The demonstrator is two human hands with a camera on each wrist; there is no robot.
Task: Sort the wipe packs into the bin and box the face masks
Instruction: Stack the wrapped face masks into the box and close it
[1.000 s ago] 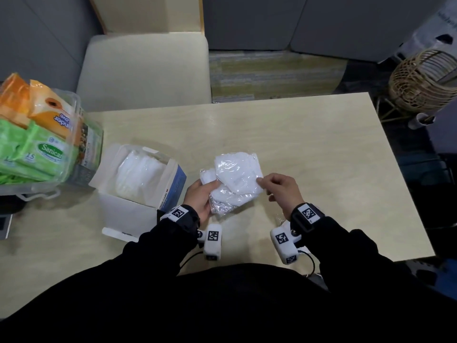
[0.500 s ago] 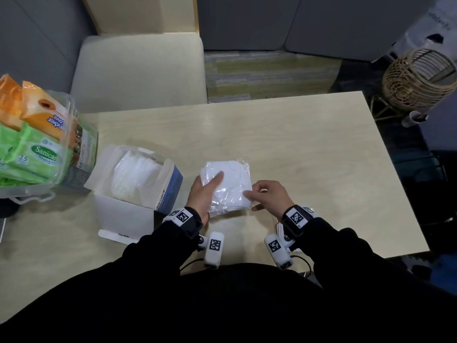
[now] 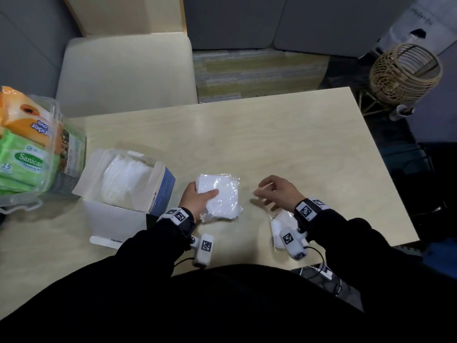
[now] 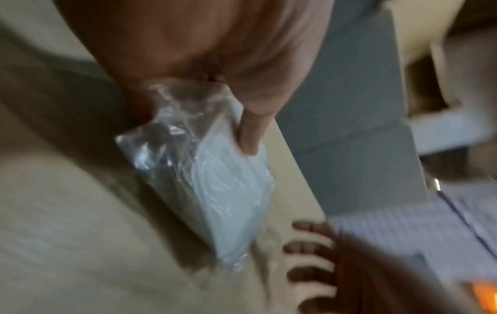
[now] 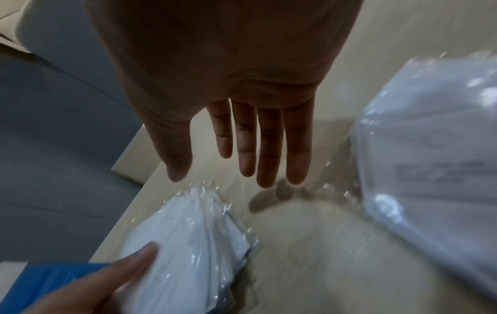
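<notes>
A stack of white face masks in clear wrappers (image 3: 220, 194) (image 4: 215, 187) (image 5: 188, 240) is gripped by my left hand (image 3: 197, 196), thumb on top (image 4: 250, 136) and fingers under its left edge. My right hand (image 3: 274, 191) (image 5: 242, 161) hovers to the right of the stack with straight fingers, holding nothing. Another wrapped mask (image 3: 282, 226) (image 5: 430, 148) lies on the table under my right wrist. The open white and blue mask box (image 3: 128, 191) stands left of the stack with masks inside. A clear bin (image 3: 64, 154) at the far left holds green and orange wipe packs (image 3: 24, 159).
The light wooden table (image 3: 272, 144) ends at a right edge close to my right arm. A cream chair (image 3: 123, 70) stands behind the table, and a wicker basket (image 3: 405, 70) sits on the floor at the back right.
The masks were squared into one stack between both hands. My right hand has let go and moved off to the right; my left hand keeps the stack, shifted slightly toward the box.
</notes>
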